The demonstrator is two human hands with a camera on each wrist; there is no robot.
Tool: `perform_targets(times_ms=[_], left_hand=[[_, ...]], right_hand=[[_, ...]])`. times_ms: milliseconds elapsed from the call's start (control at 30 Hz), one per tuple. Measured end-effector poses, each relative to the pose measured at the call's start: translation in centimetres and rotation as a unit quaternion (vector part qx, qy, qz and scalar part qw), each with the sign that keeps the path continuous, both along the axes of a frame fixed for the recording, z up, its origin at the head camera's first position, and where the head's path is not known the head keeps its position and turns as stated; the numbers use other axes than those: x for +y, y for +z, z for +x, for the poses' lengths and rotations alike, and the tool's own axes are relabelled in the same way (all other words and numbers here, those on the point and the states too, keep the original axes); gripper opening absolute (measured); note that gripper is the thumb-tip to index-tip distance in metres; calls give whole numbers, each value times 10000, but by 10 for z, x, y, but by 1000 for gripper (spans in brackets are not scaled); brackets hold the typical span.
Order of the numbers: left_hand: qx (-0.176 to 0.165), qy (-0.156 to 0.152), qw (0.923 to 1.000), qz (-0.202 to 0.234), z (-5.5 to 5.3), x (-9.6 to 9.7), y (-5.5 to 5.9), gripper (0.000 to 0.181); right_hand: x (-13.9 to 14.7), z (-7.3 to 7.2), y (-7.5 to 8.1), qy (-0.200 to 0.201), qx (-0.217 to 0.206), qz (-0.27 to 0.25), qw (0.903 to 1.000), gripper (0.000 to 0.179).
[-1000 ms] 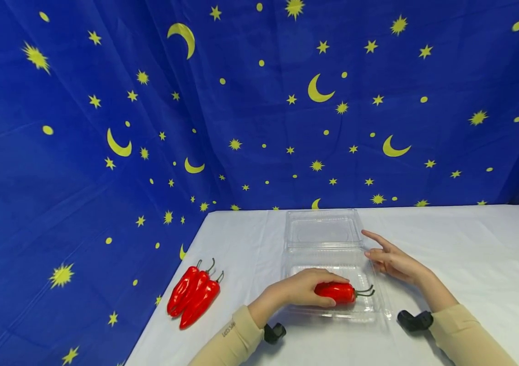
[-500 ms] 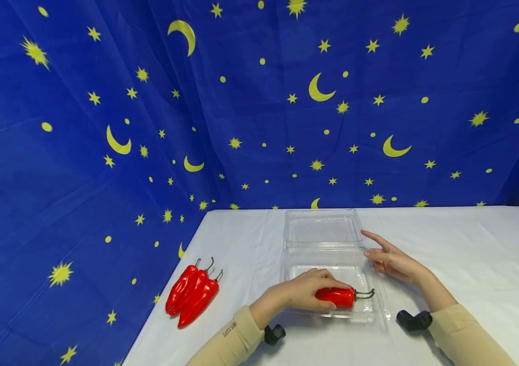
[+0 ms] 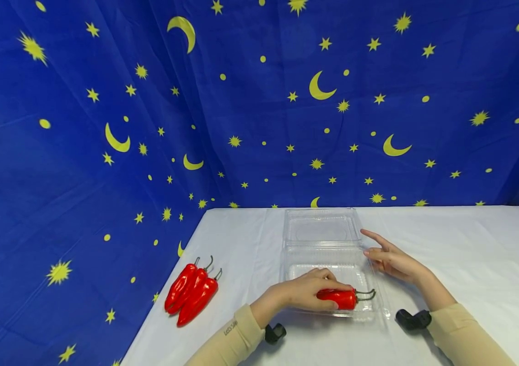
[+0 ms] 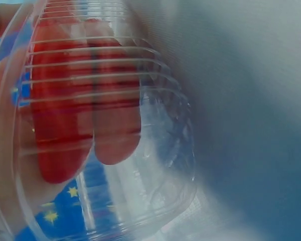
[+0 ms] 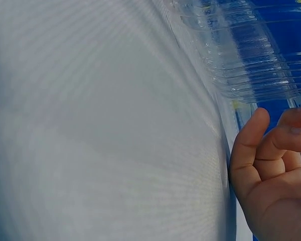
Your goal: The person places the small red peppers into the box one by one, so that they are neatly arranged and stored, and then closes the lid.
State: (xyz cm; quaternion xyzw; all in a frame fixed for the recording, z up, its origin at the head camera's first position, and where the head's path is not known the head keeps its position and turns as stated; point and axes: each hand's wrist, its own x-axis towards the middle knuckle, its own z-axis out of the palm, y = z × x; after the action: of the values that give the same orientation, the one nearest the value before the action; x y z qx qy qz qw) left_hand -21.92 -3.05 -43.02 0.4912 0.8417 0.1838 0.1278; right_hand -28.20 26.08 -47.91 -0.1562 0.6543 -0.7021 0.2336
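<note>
My left hand curves over a glossy red pepper, inside the base of a clear plastic clamshell box. The pepper's green stem points right and its tip end is under the hand. Through the ribbed wall in the left wrist view, a red pepper shows beside a second elongated red shape. At the box's right side is my right hand, its index finger stretched out and its thumb at the rim. In the right wrist view, its other fingers bend loosely near the clear box.
Several red peppers lie in a cluster on the white-covered table, off to the left. The box's lid lies folded back behind its base. A blue curtain with yellow stars and moons hangs behind.
My left hand and the pepper have shifted slightly toward the front of the box, and the stem has dropped a little. The right hand has stayed in place.
</note>
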Motion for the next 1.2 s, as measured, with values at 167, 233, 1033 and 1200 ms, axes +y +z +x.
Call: perform_targets(times_ms=[167, 233, 1033, 1200], left_hand=[[-44, 17, 9997, 235, 0, -3, 3, 47], [-162, 106, 9990, 403, 0, -7, 8, 46], [848, 2355, 9284, 2745, -6, -146, 93, 47], [939, 3198, 8991, 2836, 3, -186, 92, 46]], right_hand=[[-1, 0, 0, -76, -32, 84, 9999, 76], [-1, 1, 0, -82, -15, 111, 9999, 76], [2, 1, 2, 80, 79, -3, 9999, 75], [0, 3, 1, 120, 121, 41, 9998, 73]])
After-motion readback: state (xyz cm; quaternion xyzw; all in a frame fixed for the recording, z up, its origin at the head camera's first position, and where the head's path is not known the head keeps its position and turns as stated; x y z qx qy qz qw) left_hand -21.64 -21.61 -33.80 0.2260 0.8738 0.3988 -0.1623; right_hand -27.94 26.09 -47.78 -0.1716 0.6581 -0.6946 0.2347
